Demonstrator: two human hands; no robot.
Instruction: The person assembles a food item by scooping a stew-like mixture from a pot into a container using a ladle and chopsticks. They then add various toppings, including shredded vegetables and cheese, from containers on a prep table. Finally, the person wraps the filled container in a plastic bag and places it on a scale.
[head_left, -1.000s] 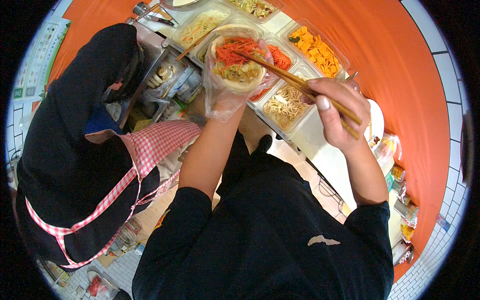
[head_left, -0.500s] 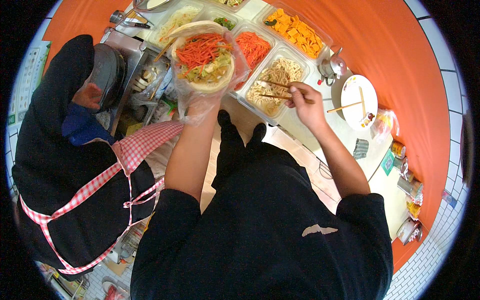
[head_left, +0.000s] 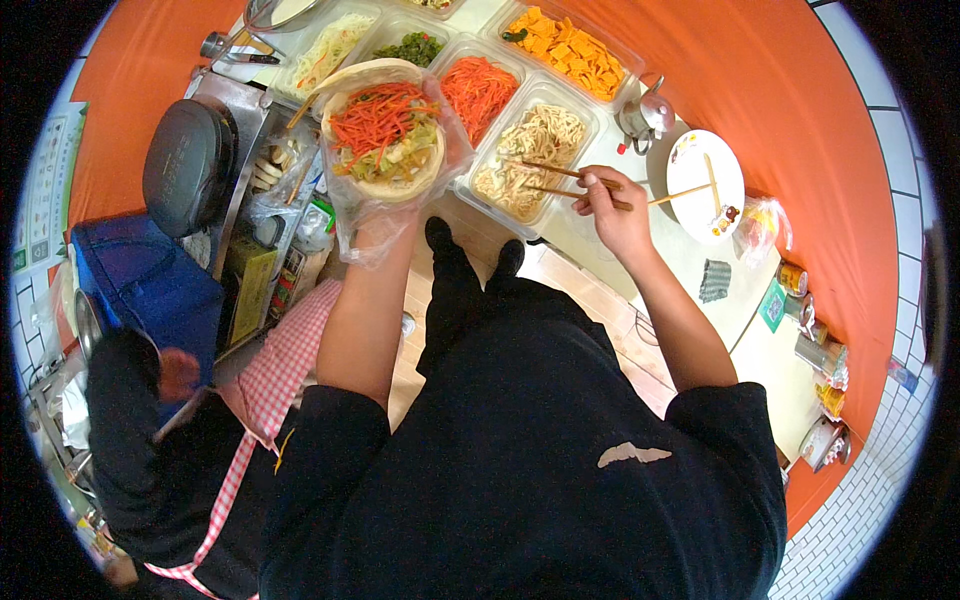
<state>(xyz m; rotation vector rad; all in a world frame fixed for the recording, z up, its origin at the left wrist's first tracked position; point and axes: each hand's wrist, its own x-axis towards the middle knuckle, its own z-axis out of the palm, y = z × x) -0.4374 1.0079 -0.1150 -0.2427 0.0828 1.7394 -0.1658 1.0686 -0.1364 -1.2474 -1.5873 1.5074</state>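
Observation:
My left hand (head_left: 388, 232) is closed under a clear plastic bag (head_left: 455, 140), holding up a split round flatbread (head_left: 405, 185). Shredded carrot (head_left: 375, 118) and pale green shredded vegetable (head_left: 400, 158) fill the flatbread. The bag partly veils the fingers of that hand. In my right hand (head_left: 613, 205) is a pair of wooden chopsticks (head_left: 560, 170), slightly parted. Their tips are over pale, thin strips (head_left: 545, 135) in a clear tub, to the right of the flatbread; whether they touch the strips I cannot tell.
Neighbouring tubs hold carrot shreds (head_left: 480, 92), chopped greens (head_left: 410, 48), orange pieces (head_left: 565, 52) and pale shreds (head_left: 335, 52). At right are a metal pot (head_left: 645, 115) and a white plate (head_left: 690, 215) with chopsticks. A person in a checked apron (head_left: 285, 345) stands close left, beside a dark round-lidded appliance (head_left: 182, 165).
The person at left has moved back toward the lower left, uncovering the appliance and a blue cloth-like item. My view has shifted slightly; my hands keep nearly the same pose.

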